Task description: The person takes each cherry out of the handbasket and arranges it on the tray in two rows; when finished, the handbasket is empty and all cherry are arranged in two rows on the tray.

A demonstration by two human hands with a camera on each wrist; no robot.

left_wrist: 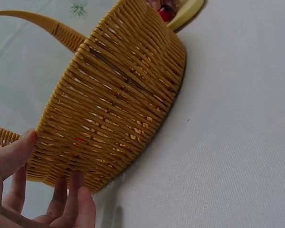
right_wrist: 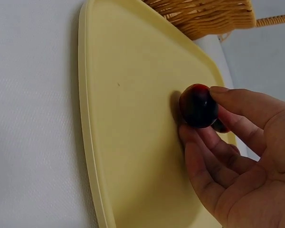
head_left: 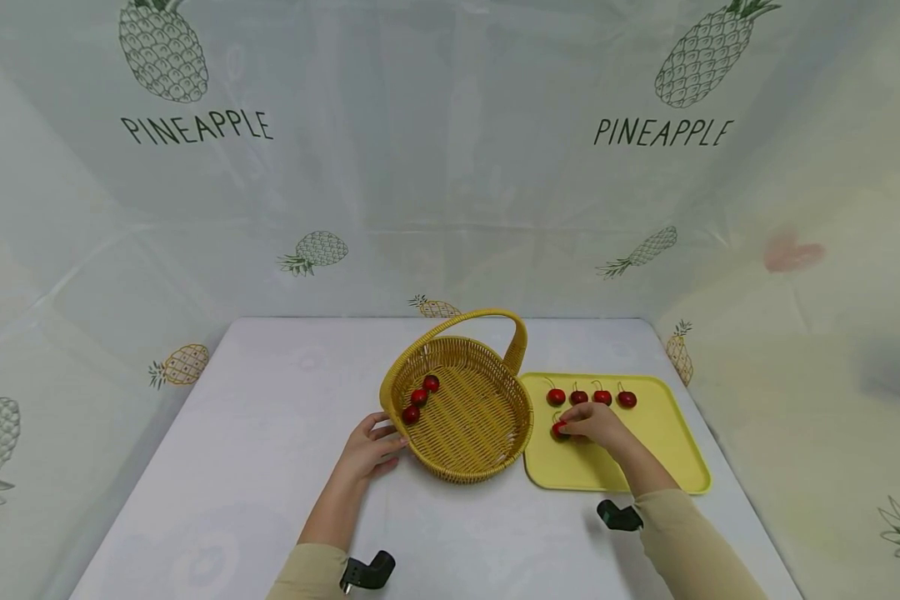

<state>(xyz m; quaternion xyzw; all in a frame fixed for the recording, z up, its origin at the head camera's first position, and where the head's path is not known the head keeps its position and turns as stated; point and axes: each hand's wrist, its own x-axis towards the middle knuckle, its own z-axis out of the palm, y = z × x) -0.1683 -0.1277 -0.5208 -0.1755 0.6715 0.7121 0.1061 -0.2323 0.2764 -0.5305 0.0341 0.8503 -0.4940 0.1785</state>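
A round yellow woven basket [head_left: 468, 467] with an arched handle stands mid-table. Three red cherries [head_left: 419, 397] lie inside along its left side. Against the basket's outer left wall rests my left hand [head_left: 371, 446]; the left wrist view shows the thumb at the rim and the fingers lightly bent on the weave [left_wrist: 114, 104]. Over the yellow tray [head_left: 645, 450], my right hand [head_left: 598, 423] pinches a dark red cherry [right_wrist: 198, 106] between thumb and fingers, close to the tray's surface. Several stemmed cherries [head_left: 602, 397] sit in a row behind that hand. The hand partly hides another cherry [right_wrist: 221, 126].
The tray's left edge meets the basket's right side. A white cloth [head_left: 217, 467] covers the table. Behind it hangs a pale curtain [head_left: 450, 167] printed with pineapples. Dark wrist cameras [head_left: 369, 571] are strapped to both wrists.
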